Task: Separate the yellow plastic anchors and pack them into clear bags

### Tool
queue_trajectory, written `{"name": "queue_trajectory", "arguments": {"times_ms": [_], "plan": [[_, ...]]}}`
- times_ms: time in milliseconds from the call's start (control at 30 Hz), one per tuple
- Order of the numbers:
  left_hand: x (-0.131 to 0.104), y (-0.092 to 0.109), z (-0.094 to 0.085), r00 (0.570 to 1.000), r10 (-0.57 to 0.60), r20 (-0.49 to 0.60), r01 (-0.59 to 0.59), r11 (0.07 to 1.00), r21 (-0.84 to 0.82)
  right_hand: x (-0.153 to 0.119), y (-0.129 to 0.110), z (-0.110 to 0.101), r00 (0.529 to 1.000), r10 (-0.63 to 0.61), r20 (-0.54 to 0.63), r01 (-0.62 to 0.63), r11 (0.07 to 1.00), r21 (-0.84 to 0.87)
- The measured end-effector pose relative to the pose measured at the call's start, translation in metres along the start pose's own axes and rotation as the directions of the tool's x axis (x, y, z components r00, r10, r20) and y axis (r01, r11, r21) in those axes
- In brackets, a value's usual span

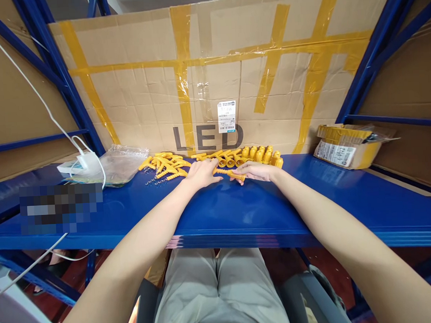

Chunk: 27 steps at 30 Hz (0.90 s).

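Behind your table a tall cardboard sheet [140,98] spans the bay, crossed by strips of yellow tape [180,38] and printed with LED in big dark letters. Your blue table [221,207] runs the width of the view, its smooth top catching a soft shine. Blue metal posts [74,91] lean in at both sides, and a reddish floor shows below the table edge, beside your grey trousers [193,297]. At the right end of the top sits a small open box [370,156], taped and labelled; toward the left lies a clear plastic bag [124,168], just beside a white plug [88,162]. Your left hand [202,174] is at the left end of a yellow plastic piece [230,173]; you seem to touch it, but I cannot tell whether you grip it. Your right hand [254,171] grasps its other end. That piece is just above the middle of the table, between a heap of yellow handles [165,164] with metal spirals and a cluster of yellow sleeves [260,155].
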State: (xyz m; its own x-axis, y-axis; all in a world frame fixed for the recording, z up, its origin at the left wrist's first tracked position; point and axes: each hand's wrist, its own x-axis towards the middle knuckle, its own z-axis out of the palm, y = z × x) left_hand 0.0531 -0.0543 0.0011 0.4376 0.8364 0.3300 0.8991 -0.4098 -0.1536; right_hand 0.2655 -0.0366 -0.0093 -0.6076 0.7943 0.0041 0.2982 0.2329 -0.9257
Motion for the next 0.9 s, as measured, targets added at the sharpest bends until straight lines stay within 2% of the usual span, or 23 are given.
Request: {"name": "queue_trajectory", "arguments": {"times_ms": [200, 467, 533, 600, 733, 900], "plan": [[0.001, -0.002, 0.002, 1.0, 0.012, -0.017, -0.013, 0.999, -0.04, 0.002, 0.005, -0.001, 1.0, -0.027, 0.01, 0.027, 0.999, 0.019], [0.001, -0.007, 0.007, 0.999, -0.013, 0.051, 0.021, 0.987, -0.157, 0.005, 0.009, -0.001, 1.0, -0.004, -0.031, 0.005, 0.999, 0.047], [0.002, -0.01, 0.01, 0.999, -0.023, 0.045, 0.032, 0.978, -0.207, 0.005, 0.009, 0.0, 0.998, -0.008, -0.07, 0.012, 0.998, 0.058], [0.002, -0.014, 0.014, 0.999, -0.041, 0.027, 0.047, 0.963, -0.266, 0.007, 0.009, 0.001, 0.987, -0.018, -0.163, 0.023, 0.999, 0.034], [0.004, -0.02, 0.018, 0.993, -0.115, 0.004, 0.111, 0.947, -0.301, 0.011, 0.008, 0.004, 0.916, -0.038, -0.401, 0.038, 0.999, -0.008], [0.006, -0.025, 0.018, 0.973, -0.224, 0.058, 0.231, 0.95, -0.212, 0.012, -0.003, 0.009, 0.75, -0.089, -0.655, 0.074, 0.996, -0.05]]}}
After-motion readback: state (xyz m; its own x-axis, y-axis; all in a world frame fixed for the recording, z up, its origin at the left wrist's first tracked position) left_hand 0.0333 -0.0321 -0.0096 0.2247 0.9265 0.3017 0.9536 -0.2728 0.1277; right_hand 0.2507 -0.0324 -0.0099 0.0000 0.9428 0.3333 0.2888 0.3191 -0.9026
